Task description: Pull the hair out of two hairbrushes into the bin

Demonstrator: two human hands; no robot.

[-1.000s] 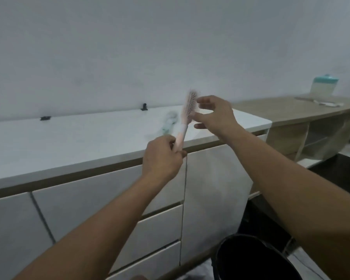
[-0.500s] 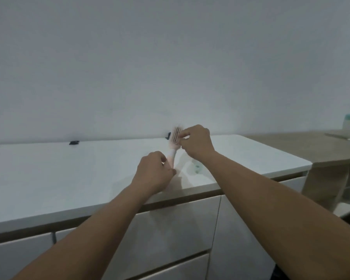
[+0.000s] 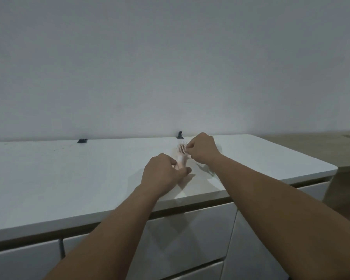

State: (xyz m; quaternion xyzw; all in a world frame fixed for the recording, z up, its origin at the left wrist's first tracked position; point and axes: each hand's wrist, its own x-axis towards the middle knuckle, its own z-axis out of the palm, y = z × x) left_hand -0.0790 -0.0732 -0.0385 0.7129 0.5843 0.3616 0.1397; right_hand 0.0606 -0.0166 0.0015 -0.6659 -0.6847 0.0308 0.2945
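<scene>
Both my arms reached forward over the white desk (image 3: pixel 69 178). My left hand (image 3: pixel 162 174) was curled tight around the pink hairbrush (image 3: pixel 181 152) handle, holding it upright. My right hand (image 3: pixel 202 150) had its fingers (image 3: pixel 190 148) pinched narrow at the bristles, though whether on hair I cannot tell. The desk lay bare to the left, its front edge near my forearms.

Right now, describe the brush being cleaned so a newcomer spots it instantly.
Find the white countertop under the bare wall. Above its middle-right, both hands meet: the left hand grips a pale pink handle, the right hand pinches the bristles. That hairbrush is the only pink thing here.
</scene>
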